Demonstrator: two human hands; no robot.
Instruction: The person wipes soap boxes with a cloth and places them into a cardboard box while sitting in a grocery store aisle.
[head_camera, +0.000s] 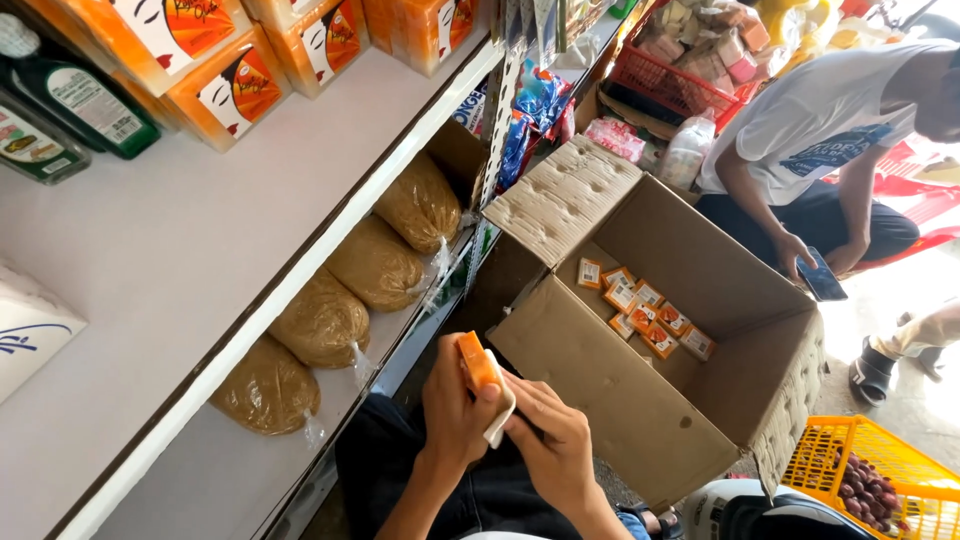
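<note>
fingers clamped on a small orange packet, over the lap

the fingers (487, 392) of the left hand (452, 405) are curled tight around a small orange packet (474, 362), holding it upright with its top edge poking above the thumb. the right hand (553, 440) presses against it from the other side, its fingers pinching a white cloth (502, 410) that lies against the packet's lower edge (how much of the cloth is wrapped behind cannot be told). both hands hover above the person's dark trousers (470, 490), just beside the near wall of an open cardboard box (620, 400).

down inside the box, a cluster of orange sachets (645, 310) lies on its floor, well apart from the hands. to the left, a white shelf (250, 240) carries orange boxes (235, 85) and dark green bottles (75, 95); on the shelf below it sit clear bags of brown grain (345, 295) in a row. beyond the box, another person in a white t-shirt (820, 110) is seated holding a phone (822, 275). a yellow crate (880, 470) stands at lower right, and a red basket (675, 85) is at the top.
</note>
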